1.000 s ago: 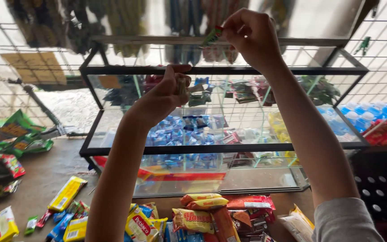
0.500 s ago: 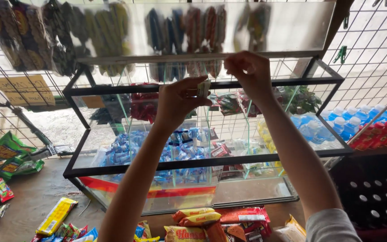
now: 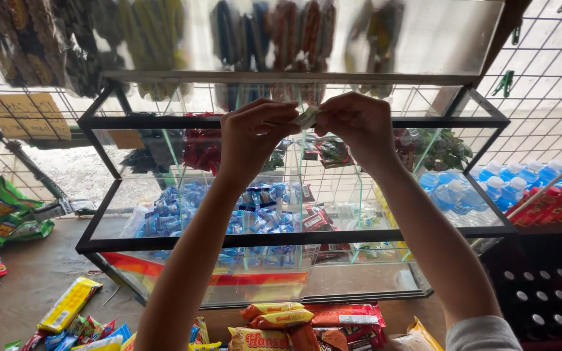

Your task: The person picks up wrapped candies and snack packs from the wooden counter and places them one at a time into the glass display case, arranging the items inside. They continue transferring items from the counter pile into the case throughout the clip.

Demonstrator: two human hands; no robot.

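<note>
Hands (image 3: 255,133) (image 3: 359,123) pinching small packet (image 3: 307,117), blue sachets (image 3: 255,201) below, yellow sign (image 3: 24,114) left

A small folded paper slip (image 3: 308,117) — greenish, perhaps a banknote — held level between both hands' fingers.

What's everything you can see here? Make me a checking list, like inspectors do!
Surface: brown counter under a glass display case.
Job's things: small folded packet, pinched between both hands.
Clutter: snack packets in front; blue sweets inside the case; water bottles at right.
Grippers: left hand and right hand, both raised, fingers closed on the packet.
Cables: nothing seen.
Surroundings: wire mesh behind; hanging packets above, blurred.
</note>
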